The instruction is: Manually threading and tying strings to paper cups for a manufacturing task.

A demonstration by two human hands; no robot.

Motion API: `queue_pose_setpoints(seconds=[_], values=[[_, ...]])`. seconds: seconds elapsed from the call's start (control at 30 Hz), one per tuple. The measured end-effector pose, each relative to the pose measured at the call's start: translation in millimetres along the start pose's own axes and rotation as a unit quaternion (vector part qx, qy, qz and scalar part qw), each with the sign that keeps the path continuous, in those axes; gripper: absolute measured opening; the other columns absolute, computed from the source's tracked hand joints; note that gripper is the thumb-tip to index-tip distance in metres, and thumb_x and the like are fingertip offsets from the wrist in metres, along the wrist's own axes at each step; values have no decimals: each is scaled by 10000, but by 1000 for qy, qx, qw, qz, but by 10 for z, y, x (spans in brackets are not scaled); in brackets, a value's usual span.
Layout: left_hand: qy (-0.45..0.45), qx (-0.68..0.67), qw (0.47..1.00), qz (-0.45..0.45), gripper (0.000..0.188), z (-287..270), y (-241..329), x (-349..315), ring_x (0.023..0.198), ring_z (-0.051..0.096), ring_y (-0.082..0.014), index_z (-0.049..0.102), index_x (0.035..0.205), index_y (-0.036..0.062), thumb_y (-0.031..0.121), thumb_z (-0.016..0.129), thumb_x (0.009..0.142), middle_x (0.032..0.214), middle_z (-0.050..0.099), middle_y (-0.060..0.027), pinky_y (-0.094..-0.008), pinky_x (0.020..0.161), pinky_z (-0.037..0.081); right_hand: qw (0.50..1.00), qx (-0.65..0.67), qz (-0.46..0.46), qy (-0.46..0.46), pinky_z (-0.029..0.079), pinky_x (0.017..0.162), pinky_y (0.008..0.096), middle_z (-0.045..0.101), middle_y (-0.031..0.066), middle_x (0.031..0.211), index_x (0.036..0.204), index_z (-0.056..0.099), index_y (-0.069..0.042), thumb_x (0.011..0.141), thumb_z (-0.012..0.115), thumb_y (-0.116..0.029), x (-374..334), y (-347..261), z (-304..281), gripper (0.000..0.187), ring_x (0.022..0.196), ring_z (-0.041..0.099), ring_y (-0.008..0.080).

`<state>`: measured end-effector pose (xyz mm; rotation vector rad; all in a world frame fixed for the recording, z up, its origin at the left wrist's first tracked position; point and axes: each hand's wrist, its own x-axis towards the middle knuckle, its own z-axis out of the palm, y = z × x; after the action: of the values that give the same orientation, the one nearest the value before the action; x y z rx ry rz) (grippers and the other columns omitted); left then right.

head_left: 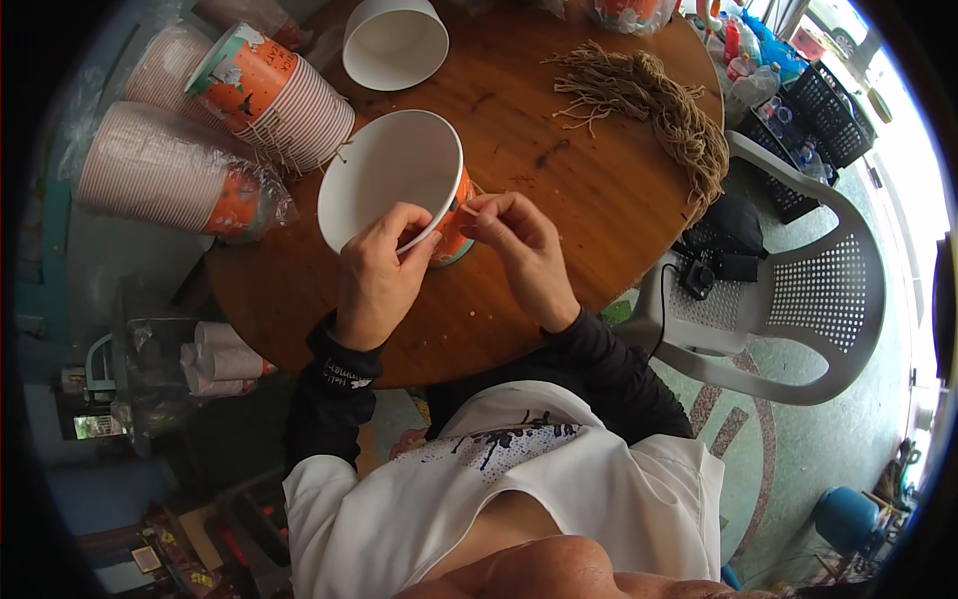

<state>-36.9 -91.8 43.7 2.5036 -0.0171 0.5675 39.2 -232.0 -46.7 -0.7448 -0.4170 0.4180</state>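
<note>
A large paper bucket [374,165], white inside and orange with teal outside, leans on the wooden table with its mouth turned up and toward the left. My left hand [379,270] grips its near rim, thumb outside and fingers reaching over the edge. Beside the bucket's orange wall, my right hand [524,250] pinches the pale end of a thin cord [471,210] between thumb and forefinger. Another bit of cord pokes out at the bucket's far left rim. How the cord passes through the wall is hidden by my fingers.
Stacks of nested paper buckets [269,95] lie at the left, some in clear plastic [150,170]. A single white bucket [396,45] stands behind. A bundle of tan cords [649,100] drapes over the table's right edge, near a grey plastic chair [818,275] holding a black bag.
</note>
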Motion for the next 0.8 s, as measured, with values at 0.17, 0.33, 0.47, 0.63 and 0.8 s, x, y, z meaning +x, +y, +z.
queue_pose_setpoints(seconds=[0.17,0.33,0.47,0.63,0.8], values=[[-3,-69,997,-37,98,1,-8,4,733,673,-183,603,924,2,37,681,875,856,678,-94,-302,664,536,998,-58,-5,3,474,956,279,602,60,1133,1057,574,32,966,579,-75,-27,74,-20,141,1019,594,114],[26,-144,989,31,74,7,-84,30,783,659,-147,620,919,-13,54,650,913,911,691,-91,-268,706,531,997,-74,5,9,479,933,262,609,48,1105,1051,580,32,963,585,-78,10,79,-13,141,1000,593,100],[-11,-173,985,1,73,-88,-3,26,810,634,-135,619,926,-13,58,614,938,953,688,-78,-257,742,521,994,-105,6,13,483,896,245,626,33,1047,1048,584,29,961,590,-82,47,61,-15,141,974,594,88],[20,-197,979,54,116,-25,-91,13,874,633,-146,600,1040,-10,14,575,930,1067,656,-89,-270,770,520,992,-127,0,17,490,863,237,633,30,1027,1044,589,30,959,597,-88,88,103,-32,145,950,598,84],[18,-180,984,0,257,-12,-40,33,938,657,-182,577,1159,1,-14,558,903,1127,635,-94,-291,793,529,990,-143,-6,19,493,842,235,634,27,1013,1039,591,31,955,604,-87,102,101,-33,145,928,596,80]])
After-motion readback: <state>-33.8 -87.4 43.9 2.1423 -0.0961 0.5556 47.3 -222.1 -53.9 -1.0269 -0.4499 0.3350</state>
